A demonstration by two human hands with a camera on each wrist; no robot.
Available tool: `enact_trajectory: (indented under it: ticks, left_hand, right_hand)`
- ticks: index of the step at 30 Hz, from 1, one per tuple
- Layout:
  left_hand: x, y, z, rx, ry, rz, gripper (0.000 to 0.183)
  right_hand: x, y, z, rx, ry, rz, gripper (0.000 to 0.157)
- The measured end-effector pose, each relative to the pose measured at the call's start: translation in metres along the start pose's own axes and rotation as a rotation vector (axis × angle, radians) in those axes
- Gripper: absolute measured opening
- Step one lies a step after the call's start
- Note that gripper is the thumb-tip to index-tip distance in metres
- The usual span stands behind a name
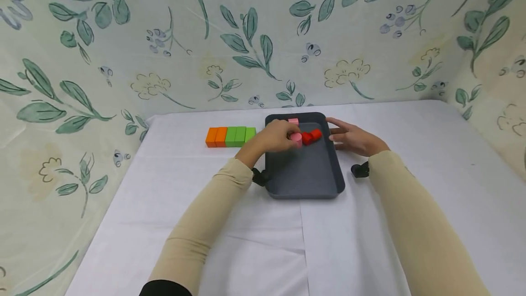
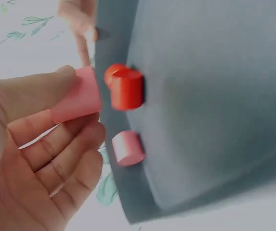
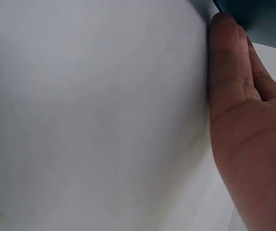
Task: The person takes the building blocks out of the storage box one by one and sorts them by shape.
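Note:
Over the far part of a dark grey tray (image 1: 306, 182), my left hand (image 1: 273, 136) pinches a pink cylinder (image 2: 82, 96) between thumb and fingers. Two red cylinders (image 2: 127, 90) lie close together inside the tray, just right of that hand in the head view. A second pink cylinder (image 2: 128, 148) rests near the tray's far edge, partly hidden in the head view. My right hand (image 1: 353, 138) is at the tray's right rim, its fingers fairly straight and against the outer side. In the right wrist view, that hand (image 3: 246, 101) lies low along the white cloth.
Left of the tray stands a row of orange blocks (image 1: 216, 137) and green blocks (image 1: 236, 136), its right end close to my left forearm. A white cloth (image 1: 172, 177) covers the table. Behind it hangs a leaf-patterned curtain (image 1: 185, 63).

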State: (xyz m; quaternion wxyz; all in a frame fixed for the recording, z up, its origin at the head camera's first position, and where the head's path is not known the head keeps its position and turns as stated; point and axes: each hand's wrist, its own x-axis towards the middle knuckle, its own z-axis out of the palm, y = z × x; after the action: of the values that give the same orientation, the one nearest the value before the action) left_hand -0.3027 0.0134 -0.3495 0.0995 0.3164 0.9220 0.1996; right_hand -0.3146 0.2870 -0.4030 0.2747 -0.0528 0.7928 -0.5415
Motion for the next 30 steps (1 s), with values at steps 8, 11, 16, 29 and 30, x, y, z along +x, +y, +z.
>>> enact_trajectory:
  ticks: [8,11,16,29,30]
  left_hand:
    - [-0.042,-0.019,-0.026,-0.008,0.08,0.003,0.038]
    - [-0.06,-0.028,-0.035,0.008,0.079,0.006,0.035]
    - [-0.091,-0.051,-0.04,-0.014,0.098,0.008,0.024]
    - [-0.125,-0.094,-0.03,0.013,0.132,-0.116,0.029]
    - [-0.125,-0.095,-0.029,0.007,0.132,-0.12,0.029]
  right_hand:
    - [0.002,0.002,0.001,-0.013,-0.002,0.013,0.078]
    - [0.003,0.002,0.0,-0.018,-0.003,0.014,0.079]
    - [0.004,0.001,0.001,-0.022,-0.013,0.011,0.079]
    - [0.002,0.0,0.0,-0.027,-0.014,0.018,0.079]
    - [0.002,0.0,0.0,-0.027,-0.014,0.02,0.079]
